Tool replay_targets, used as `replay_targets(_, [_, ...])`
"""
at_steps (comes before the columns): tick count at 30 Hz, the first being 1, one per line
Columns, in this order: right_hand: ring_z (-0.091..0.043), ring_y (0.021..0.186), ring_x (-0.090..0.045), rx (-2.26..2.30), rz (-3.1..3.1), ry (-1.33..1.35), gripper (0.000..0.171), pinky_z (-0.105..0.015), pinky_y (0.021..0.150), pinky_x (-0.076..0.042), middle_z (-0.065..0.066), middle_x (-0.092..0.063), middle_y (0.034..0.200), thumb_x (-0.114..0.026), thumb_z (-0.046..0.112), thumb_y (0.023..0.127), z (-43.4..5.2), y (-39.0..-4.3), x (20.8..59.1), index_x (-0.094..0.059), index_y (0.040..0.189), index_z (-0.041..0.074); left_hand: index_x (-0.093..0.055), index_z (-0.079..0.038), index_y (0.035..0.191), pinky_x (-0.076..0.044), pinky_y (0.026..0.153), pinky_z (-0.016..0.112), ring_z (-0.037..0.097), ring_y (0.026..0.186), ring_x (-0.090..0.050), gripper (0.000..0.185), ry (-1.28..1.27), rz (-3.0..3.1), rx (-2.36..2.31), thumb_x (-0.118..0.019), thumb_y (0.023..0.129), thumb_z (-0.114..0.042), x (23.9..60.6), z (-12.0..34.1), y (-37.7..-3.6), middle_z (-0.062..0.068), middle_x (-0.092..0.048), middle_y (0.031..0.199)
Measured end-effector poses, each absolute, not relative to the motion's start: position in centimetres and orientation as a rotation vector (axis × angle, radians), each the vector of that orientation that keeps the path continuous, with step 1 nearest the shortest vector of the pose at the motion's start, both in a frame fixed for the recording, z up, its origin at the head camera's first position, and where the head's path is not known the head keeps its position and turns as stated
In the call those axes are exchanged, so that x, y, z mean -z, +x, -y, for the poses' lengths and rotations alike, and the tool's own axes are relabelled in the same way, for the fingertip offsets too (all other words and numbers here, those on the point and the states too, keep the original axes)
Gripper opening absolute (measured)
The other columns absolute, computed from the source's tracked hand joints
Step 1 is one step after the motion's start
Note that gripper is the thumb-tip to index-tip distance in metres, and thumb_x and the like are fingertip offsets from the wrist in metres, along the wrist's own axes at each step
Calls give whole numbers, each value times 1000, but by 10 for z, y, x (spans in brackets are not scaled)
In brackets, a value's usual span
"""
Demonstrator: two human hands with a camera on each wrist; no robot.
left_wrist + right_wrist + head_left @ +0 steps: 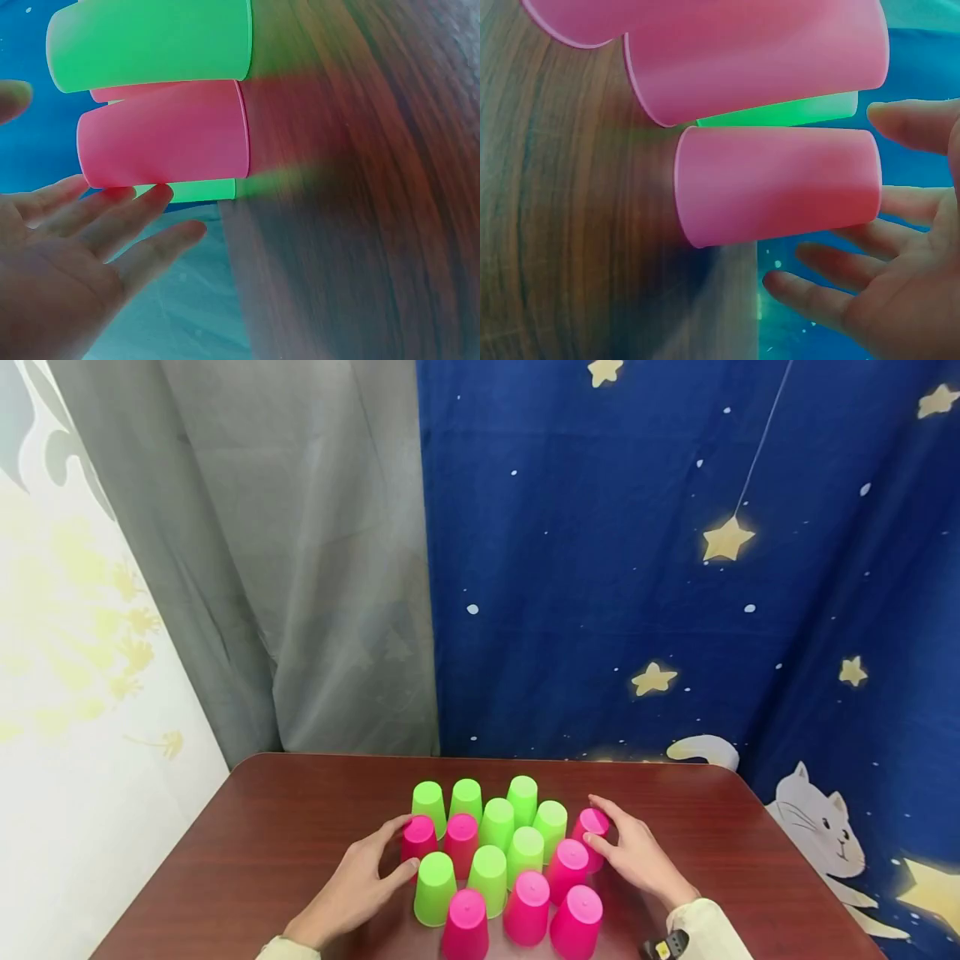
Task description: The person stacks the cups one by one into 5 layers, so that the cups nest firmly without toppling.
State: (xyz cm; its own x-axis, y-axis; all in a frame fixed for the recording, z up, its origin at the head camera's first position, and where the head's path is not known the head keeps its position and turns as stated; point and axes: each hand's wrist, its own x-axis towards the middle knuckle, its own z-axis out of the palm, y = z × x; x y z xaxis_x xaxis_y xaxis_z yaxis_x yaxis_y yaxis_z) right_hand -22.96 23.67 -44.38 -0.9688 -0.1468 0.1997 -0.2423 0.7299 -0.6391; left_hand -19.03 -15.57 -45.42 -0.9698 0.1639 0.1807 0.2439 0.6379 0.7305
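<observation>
L hand (pixel 358 883) fingers spread, touching smooth tapered pink cup (pixel 418 839); R hand (pixel 637 853) fingers apart on far-right pink cup (pixel 591 832); inverted plastic cups clustered on glossy wood table (pixel 262 835).

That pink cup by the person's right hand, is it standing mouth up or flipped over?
Flipped over. The pink cup rests rim-down on the table, closed base on top, beside the right hand.
</observation>
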Motion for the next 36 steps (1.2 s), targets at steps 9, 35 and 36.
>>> replay_targets(9, [-38,116,-67,-1258,2772,252,57,-45,95,-58,-24,-65,129,-72,13,90,-238,-231,452,-52,142,2,-51,-13,143,-55,101,41,22,124,-65,60,-297,2713,1378,-75,90,-27,457,154,-196,2,-65,134])
replay_targets(35, [-32,110,-68,-1240,2800,488,47,-40,90,-60,-18,-67,120,-72,16,92,-258,-272,445,-56,133,0,-50,-10,144,-53,103,46,27,125,-63,59,-285,2709,1360,-73,92,-27,458,148,-203,6,-65,135])
replay_targets(36, [-34,111,-67,-1225,2800,500,47,-41,91,-60,-19,-67,120,-72,16,91,-259,-275,444,-56,132,0,-50,-10,144,-53,103,47,27,126,-63,60,-281,2714,1362,-73,92,-27,458,148,-204,6,-65,135])
